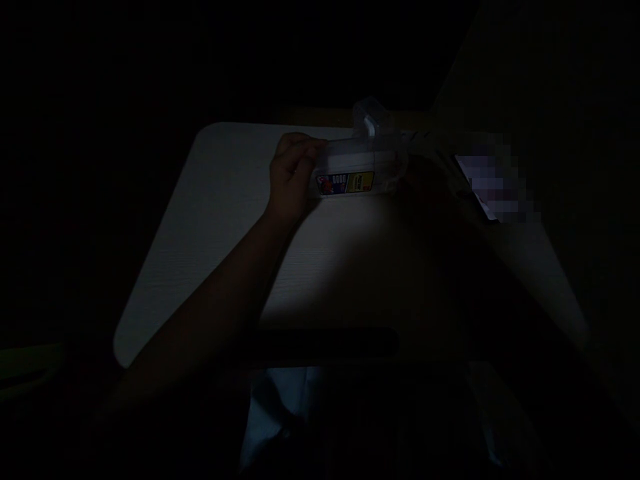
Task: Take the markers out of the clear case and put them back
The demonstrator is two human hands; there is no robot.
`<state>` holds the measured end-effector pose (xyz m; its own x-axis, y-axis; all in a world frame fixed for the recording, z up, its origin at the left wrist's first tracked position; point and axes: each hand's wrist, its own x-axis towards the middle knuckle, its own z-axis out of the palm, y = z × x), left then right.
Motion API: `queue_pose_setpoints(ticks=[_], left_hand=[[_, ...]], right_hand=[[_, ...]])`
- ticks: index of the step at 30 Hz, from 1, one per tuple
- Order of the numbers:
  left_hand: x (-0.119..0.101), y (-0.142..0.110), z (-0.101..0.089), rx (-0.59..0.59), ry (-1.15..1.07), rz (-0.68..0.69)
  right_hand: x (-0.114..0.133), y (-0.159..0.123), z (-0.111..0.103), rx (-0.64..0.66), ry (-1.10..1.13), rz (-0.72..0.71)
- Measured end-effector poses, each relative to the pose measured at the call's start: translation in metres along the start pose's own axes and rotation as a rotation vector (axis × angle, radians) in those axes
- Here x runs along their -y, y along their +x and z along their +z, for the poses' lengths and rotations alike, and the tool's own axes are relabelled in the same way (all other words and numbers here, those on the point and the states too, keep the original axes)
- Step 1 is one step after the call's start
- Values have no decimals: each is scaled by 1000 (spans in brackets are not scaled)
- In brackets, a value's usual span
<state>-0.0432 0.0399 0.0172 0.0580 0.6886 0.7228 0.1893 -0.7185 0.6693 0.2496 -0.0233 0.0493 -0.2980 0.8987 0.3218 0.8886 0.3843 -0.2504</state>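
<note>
The scene is very dark. My left hand grips the left end of a clear plastic box with a colourful label on its front, fingers curled over its top edge. The box rests at the far side of a small white table. A clear lid or flap rises behind the box. My right hand is a dark shape at the box's right end; its fingers are lost in shadow.
A flat, lit, blurred-out object lies to the right of the box on the table. A dark bar runs along the table's near edge. Light cloth shows below the table, near my lap.
</note>
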Motion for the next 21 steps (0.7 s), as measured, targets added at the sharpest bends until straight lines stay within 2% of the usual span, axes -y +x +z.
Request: queue_pose_setpoints(ticks=[4, 10, 16, 21], left_hand=[[0, 0, 1, -13, -19, 5], [-1, 0, 0, -5, -21, 14], [-1, 0, -1, 5, -32, 15], [-2, 0, -1, -3, -24, 20]], right_hand=[[-2, 3, 2, -1, -52, 14], [7, 5, -6, 72, -160, 36], [4, 3, 1, 21, -130, 51], [5, 3, -6, 77, -150, 97]])
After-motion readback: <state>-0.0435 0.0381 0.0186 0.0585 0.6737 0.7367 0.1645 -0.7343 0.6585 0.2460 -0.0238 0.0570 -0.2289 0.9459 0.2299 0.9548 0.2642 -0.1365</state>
